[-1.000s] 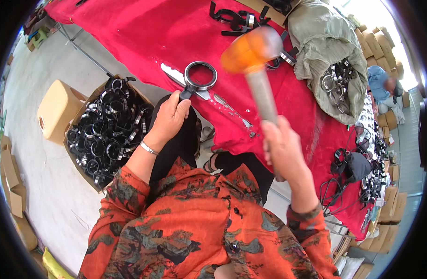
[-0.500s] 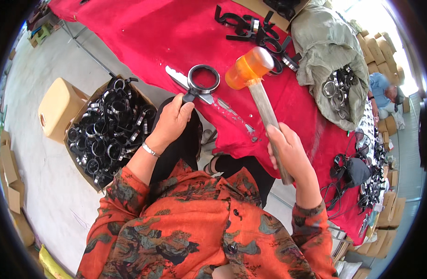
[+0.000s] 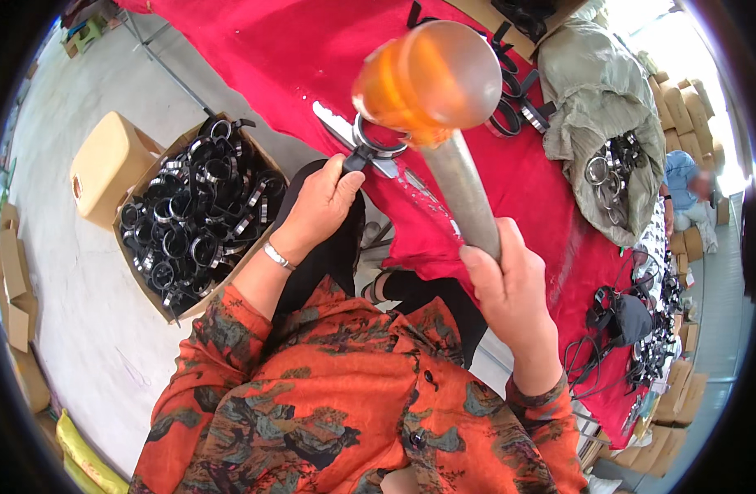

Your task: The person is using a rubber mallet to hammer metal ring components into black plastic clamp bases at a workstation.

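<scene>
- Left hand (image 3: 324, 198): closed, thumb and fingers clamped on the short black handle of a black-and-silver ring (image 3: 386, 151). A silver-coloured bracelet (image 3: 278, 256) is on that wrist.
- Ring: located over the near edge of the desk (image 3: 542, 193), which is covered in red cloth, beside a pale metal strip (image 3: 337, 125). Upper part hidden by the mallet head; contact with the strip cannot be confirmed.
- Right hand (image 3: 514, 284): closed, clamped around the grey shaft of a mallet (image 3: 431, 90) with a translucent orange head. Head overlaps the ring in this view; the gap between them cannot be told.
- Left of the person: cardboard box (image 3: 195, 311) filled with similar rings; tan plastic stool (image 3: 106, 169) beside it.
- Desk, far side: loose black ring parts (image 3: 509, 109) next to a grey-green sack (image 3: 592, 86), its open mouth showing more metal rings (image 3: 612, 173).
- Far right: another person in a blue top (image 3: 681, 181), near stacked cardboard cartons (image 3: 674, 107).
</scene>
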`<act>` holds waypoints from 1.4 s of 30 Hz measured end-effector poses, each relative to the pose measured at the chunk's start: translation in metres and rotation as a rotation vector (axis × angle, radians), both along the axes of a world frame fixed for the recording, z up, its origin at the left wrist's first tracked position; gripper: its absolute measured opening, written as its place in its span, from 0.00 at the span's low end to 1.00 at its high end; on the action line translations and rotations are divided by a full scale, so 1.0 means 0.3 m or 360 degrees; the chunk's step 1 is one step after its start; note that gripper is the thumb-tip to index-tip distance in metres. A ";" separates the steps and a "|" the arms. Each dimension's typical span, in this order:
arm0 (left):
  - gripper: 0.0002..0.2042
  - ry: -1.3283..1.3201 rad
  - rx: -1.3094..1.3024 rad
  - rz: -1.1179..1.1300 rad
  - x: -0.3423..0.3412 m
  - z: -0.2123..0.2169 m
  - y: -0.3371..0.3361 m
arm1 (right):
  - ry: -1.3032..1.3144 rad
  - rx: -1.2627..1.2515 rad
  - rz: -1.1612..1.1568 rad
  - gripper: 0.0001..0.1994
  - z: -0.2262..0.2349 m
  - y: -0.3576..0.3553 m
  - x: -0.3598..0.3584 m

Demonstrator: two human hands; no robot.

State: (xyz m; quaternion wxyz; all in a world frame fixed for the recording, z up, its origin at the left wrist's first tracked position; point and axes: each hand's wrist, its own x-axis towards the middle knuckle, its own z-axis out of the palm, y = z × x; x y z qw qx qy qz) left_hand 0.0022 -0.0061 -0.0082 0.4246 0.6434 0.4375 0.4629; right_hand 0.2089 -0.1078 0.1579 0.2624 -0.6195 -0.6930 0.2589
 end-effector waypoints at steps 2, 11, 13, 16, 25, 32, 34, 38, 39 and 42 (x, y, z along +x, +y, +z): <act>0.13 0.0042 0.0080 0.0035 0.012 -0.007 0.000 | -0.0324 -0.0044 0.0040 0.17 -0.064 0.045 -0.012; 0.14 0.0140 0.0013 0.0056 -0.008 0.014 -0.010 | -0.0107 0.0085 0.0089 0.19 0.028 0.152 -0.083; 0.14 0.0136 0.0038 0.0078 -0.007 0.022 -0.012 | -0.0301 0.0097 0.0068 0.19 -0.062 0.208 -0.058; 0.14 0.0234 0.0041 0.0127 -0.003 0.018 -0.007 | -0.0254 -0.0056 0.0000 0.15 -0.057 0.286 -0.013; 0.12 0.0148 0.0095 0.0103 0.007 0.006 -0.006 | 0.0514 -0.0621 -0.0499 0.16 -0.099 0.086 0.058; 0.11 0.0215 0.0290 0.0736 -0.185 -0.028 -0.103 | 0.0248 -0.0551 -0.0471 0.13 -0.106 0.028 0.165; 0.13 0.0303 -0.0013 0.0977 -0.340 -0.099 -0.147 | 0.0200 -0.0417 -0.0455 0.12 -0.138 0.010 0.205; 0.09 0.0665 -0.0274 0.1385 -0.718 -0.352 -0.199 | 0.0306 -0.0502 -0.0507 0.11 -0.132 0.019 0.192; 0.09 0.0632 -0.0406 0.1457 -0.808 -0.398 -0.190 | 0.0317 -0.0524 -0.0506 0.11 -0.125 0.022 0.189; 0.16 0.1073 -0.0341 0.1252 -1.063 -0.540 -0.158 | 0.0356 -0.0560 -0.0516 0.11 -0.121 0.031 0.187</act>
